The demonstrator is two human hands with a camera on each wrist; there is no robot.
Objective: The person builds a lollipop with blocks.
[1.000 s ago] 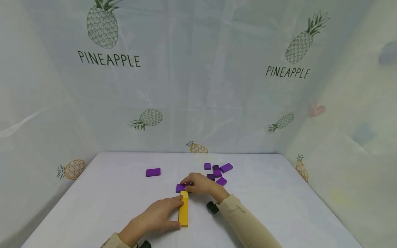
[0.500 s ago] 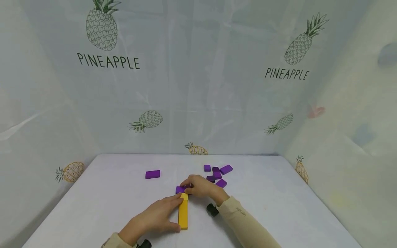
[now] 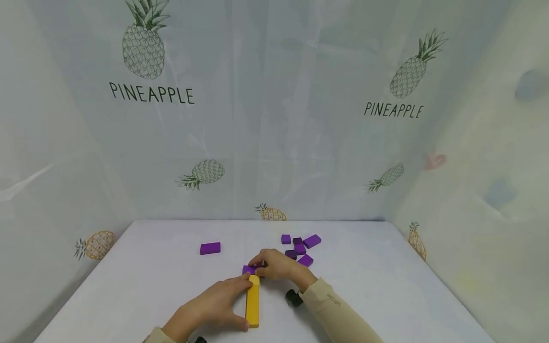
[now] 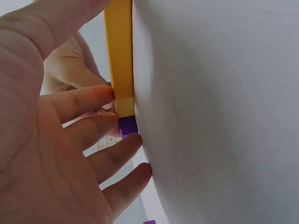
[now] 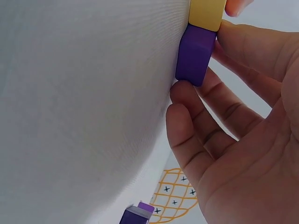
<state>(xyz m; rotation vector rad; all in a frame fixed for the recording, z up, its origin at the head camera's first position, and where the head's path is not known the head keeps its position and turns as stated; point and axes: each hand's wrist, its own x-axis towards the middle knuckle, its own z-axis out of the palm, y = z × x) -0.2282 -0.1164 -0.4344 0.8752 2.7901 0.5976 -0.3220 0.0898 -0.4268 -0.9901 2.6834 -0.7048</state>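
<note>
A long yellow block lies on the white table, with a lighter yellow section at its far end. Crosswise against that end sits a purple block, partly covered by fingers. My left hand is spread along the yellow block's left side. Its thumb is by the near end and its fingertips touch near the far end, fairly straight. With thumb and fingers on opposite sides, my right hand pinches the purple block, also seen in the right wrist view as a purple block.
Several purple blocks lie loosely grouped at the back right. A single purple block lies at the back left. Pineapple-printed curtains stand behind and beside the table. A black wrist device sits under the right sleeve.
The whole scene has shifted slightly down in the head view. Both hands and the blocks keep nearly the same places relative to each other.
</note>
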